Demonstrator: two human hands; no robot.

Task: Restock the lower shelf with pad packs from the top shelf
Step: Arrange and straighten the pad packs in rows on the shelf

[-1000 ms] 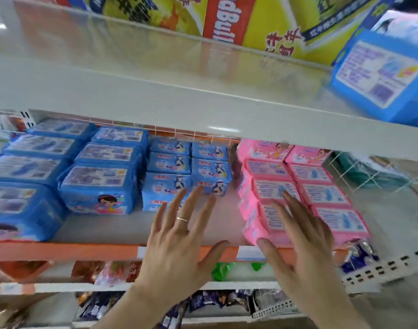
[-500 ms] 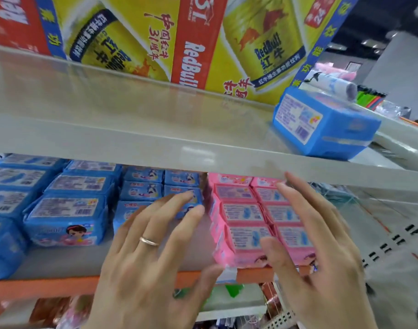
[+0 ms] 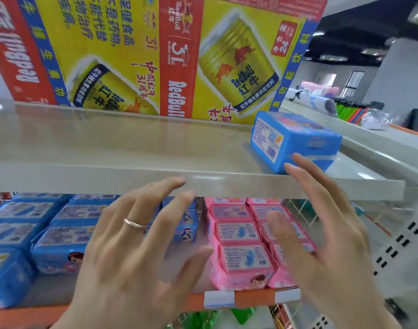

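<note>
One blue pad pack [image 3: 295, 141] lies on the grey top shelf [image 3: 108, 162], near its right end. My right hand [image 3: 326, 238] is raised with straight, spread fingers, its fingertips just below and in front of that pack, holding nothing. My left hand [image 3: 136, 252], with a ring on one finger, is spread open in front of the top shelf's edge and holds nothing. Behind both hands, the lower shelf [image 3: 250, 298] carries rows of blue pad packs [image 3: 56, 224] on the left and pink pad packs [image 3: 238, 233] on the right.
A large yellow and red drink carton [image 3: 155, 55] stands at the back of the top shelf. The lower shelf has an orange front rail with white price tags [image 3: 218, 299]. A perforated white upright [image 3: 398, 245] bounds the shelf on the right. Another counter with goods [image 3: 345, 108] lies beyond.
Both hands have risen from the lower shelf's front to the top shelf's edge. The view has tilted up, bringing the blue pack on the top shelf closer to my right hand.
</note>
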